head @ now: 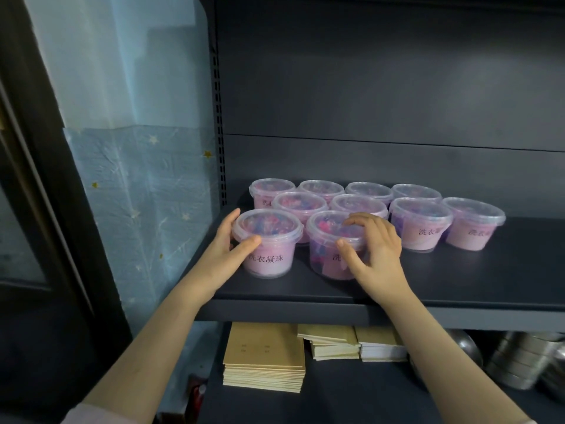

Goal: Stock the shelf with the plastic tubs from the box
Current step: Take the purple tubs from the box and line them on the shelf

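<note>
Several clear plastic tubs with pink labels and clear lids stand in rows on the dark shelf [458, 283]. My left hand [224, 252] grips the front-left tub [268, 243] from its left side, thumb on the front rim. My right hand [377, 249] wraps the front tub beside it [328, 240], fingers over the lid and thumb on the front wall. Both tubs rest upright on the shelf near its front edge. Behind them stand more tubs [420, 223], reaching the back panel. The box is out of view.
The shelf's right half [519, 270] is bare. Below, a lower shelf holds stacks of tan notebooks [264, 356] and stacked metal bowls [519, 359]. A slotted upright [217, 117] bounds the shelf at left, beside a blue starred sheet [137, 194].
</note>
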### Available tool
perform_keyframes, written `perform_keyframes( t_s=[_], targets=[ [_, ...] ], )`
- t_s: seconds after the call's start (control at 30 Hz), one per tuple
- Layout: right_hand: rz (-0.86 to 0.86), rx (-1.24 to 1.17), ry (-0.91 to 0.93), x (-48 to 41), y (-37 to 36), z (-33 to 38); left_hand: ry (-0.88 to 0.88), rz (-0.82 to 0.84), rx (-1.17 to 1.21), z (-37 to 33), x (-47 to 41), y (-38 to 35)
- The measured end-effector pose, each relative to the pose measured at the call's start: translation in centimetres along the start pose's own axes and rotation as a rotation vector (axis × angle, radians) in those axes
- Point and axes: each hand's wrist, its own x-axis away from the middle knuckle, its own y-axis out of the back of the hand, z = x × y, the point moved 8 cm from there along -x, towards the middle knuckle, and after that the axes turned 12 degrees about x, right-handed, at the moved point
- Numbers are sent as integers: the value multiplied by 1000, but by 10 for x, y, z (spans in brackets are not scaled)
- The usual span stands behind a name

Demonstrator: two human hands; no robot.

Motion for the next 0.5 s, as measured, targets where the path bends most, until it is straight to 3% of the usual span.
perform_keyframes(
  t_s=[0.17, 0.5],
  targets=[
    [50, -131, -100, 0, -2, -9, -23, -28, -91, 0, 1, 2],
    [27, -139, -124, 0, 1, -9, -35, 16, -88, -3, 2, 0]
  ],
)
